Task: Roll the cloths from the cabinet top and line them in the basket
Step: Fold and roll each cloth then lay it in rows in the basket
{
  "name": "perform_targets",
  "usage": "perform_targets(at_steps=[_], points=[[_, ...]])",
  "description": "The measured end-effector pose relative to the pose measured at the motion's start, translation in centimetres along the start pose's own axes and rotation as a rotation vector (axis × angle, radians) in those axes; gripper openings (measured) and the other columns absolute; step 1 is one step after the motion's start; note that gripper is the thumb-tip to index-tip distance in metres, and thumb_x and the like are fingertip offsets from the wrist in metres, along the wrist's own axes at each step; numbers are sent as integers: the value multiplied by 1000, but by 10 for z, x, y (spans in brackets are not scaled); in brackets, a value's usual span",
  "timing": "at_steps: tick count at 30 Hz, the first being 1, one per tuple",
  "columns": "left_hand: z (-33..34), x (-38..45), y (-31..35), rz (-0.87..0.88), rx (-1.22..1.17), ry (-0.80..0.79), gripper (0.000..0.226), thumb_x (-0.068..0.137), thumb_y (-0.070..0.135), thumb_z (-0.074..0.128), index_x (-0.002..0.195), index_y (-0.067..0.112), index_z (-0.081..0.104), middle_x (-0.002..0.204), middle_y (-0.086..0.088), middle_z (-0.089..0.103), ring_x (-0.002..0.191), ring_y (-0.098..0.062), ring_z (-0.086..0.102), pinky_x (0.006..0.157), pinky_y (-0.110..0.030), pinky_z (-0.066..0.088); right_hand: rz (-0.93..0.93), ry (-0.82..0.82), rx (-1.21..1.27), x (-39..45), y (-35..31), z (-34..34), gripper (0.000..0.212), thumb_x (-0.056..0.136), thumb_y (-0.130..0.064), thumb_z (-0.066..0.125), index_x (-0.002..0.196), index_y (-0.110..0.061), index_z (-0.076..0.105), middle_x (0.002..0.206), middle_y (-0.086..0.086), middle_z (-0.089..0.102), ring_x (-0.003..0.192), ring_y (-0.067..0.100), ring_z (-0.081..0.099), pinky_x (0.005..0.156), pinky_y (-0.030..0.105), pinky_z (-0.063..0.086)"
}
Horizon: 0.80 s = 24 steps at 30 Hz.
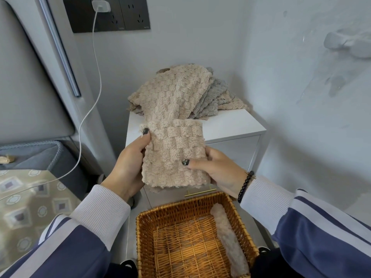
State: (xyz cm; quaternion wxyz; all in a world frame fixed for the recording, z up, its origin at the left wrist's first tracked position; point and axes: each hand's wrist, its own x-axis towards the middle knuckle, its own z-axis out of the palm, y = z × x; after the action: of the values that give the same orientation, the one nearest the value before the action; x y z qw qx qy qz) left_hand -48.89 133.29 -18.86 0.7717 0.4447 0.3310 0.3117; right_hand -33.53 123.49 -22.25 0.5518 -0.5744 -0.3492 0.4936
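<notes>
I hold a beige fluffy cloth in the air in front of the white cabinet; its near part is folded over and its far end trails up onto the pile. My left hand grips its left edge with the thumb on top. My right hand grips its right edge lower down. On the cabinet top lies a pile of beige and grey cloths. Below my hands stands a wicker basket with one rolled pale cloth along its right wall.
A white charger cable hangs from a wall socket at the left and runs down to a bed with a patterned cover. White walls close in behind and to the right of the cabinet.
</notes>
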Motion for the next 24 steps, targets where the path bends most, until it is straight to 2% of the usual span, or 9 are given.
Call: perform_targets(at_steps=[5,7,10,12,14,18,20,22,24], points=[[-3,5,-2,26,21,-12,34,103,29,39,121,11,60,112,-7,72,103,-23,69,85,-40,52,14,32,-69,0,-3,-5,38,83,-17,72,117,-9,60,107,6,72,90,19,71,76,33,58],[-4,8,-3,29,63,-14,36,102,29,40,124,7,59,117,-9,69,107,-26,66,91,-44,51,-8,73,-63,0,-9,-10,31,82,-17,72,110,-8,63,102,6,74,90,20,71,81,34,57],[-6,11,-3,60,111,-18,31,98,15,48,122,-1,57,108,-15,66,89,-28,66,70,-35,59,-28,180,82,-2,-19,-20,16,84,-9,67,99,-4,65,91,7,75,82,20,71,77,34,59],[-6,11,-2,58,118,-58,25,93,3,51,117,1,59,101,-14,69,78,-22,67,61,-30,60,-37,254,175,-1,-25,-28,27,83,-6,66,108,4,62,105,15,72,94,27,69,87,41,54],[-7,11,-3,34,139,-130,32,88,-3,57,120,0,57,100,-14,70,79,-22,67,64,-32,61,-58,288,244,-1,-31,-36,39,80,-4,68,116,6,59,111,19,69,100,30,68,91,43,52],[-12,10,-4,-76,255,-366,48,65,11,72,112,2,64,107,-17,70,88,-24,69,72,-32,60,-121,224,227,-9,-39,-49,31,76,-1,71,106,-3,65,98,15,72,80,24,72,66,32,60],[-11,7,-6,-151,261,-437,46,68,19,72,110,3,66,109,-16,70,91,-24,70,73,-32,60,-129,136,133,-15,-39,-51,30,69,-4,75,97,-6,67,92,13,73,76,21,72,67,32,60],[-9,6,-10,-171,304,-441,40,74,22,66,110,5,66,104,-14,72,86,-22,71,71,-32,60,-92,98,12,-17,-34,-47,45,60,-14,82,101,-7,66,95,12,74,83,23,71,78,35,59],[-7,8,-14,-136,387,-391,39,72,21,66,108,8,65,101,-12,72,82,-21,71,70,-34,59,-60,123,-108,-16,-28,-43,77,47,-33,93,112,-5,64,101,17,72,91,29,68,85,40,54]])
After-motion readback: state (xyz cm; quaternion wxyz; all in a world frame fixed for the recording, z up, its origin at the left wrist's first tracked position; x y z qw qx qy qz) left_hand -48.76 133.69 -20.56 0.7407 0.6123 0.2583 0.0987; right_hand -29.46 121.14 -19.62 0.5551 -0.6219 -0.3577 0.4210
